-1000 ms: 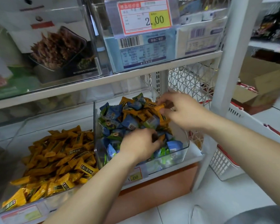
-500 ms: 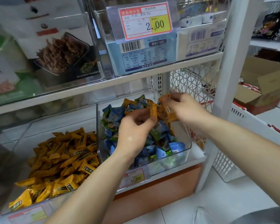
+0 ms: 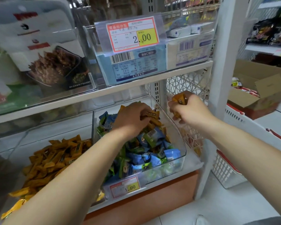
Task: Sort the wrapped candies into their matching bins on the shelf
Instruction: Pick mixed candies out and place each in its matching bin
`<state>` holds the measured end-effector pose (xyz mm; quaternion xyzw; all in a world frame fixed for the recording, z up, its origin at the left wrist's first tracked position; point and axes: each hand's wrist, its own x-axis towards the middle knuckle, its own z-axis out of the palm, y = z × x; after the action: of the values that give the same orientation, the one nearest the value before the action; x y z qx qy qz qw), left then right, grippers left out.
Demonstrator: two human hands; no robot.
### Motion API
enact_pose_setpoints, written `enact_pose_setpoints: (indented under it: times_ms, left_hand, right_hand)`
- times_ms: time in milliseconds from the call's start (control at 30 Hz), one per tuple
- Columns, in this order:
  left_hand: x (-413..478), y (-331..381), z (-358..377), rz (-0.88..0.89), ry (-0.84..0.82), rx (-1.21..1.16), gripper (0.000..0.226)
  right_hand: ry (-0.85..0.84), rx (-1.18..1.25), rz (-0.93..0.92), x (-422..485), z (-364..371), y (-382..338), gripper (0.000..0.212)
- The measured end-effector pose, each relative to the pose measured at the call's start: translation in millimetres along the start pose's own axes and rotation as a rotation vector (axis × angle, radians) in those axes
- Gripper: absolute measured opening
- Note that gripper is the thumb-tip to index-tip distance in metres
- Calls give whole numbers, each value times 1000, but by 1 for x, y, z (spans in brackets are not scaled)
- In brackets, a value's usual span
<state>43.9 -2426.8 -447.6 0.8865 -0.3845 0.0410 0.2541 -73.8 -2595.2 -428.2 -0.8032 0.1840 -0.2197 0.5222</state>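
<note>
Candies in orange wrappers (image 3: 179, 99) are gripped in the curled fingers of the right hand (image 3: 192, 112), held just beyond the right wall of the clear mixed bin (image 3: 178, 140). Another orange candy (image 3: 150, 113) is pinched by the left hand (image 3: 132, 120) over the blue and green candies (image 3: 152, 153) heaped inside. Matching orange candies (image 3: 55, 159) are piled in the neighbouring left bin (image 3: 44, 130).

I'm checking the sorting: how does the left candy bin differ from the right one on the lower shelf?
The left bin holds only orange candies; the right bin holds blue and green candies with orange strays on top. The left hand grips strays inside the right bin; no hand is in the left bin. Both bins are clear plastic, side by side.
</note>
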Motion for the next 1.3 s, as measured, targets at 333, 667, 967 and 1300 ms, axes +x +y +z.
enact_pose_setpoints:
  times_ms: [333, 667, 967, 1300]
  left_hand:
    - [47, -14, 27, 443, -290, 548, 42]
    - [40, -25, 17, 255, -161, 324, 35]
    - [10, -21, -13, -77, 103, -317, 10]
    - [-84, -50, -64, -503, 281, -959, 17]
  right_hand:
    - [-76, -79, -60, 0, 2, 8, 23]
    - [-86, -23, -53, 1, 5, 3, 23]
    - [-58, 70, -11, 2, 7, -2, 21]
    - [-377, 497, 219, -19, 123, -52, 8]
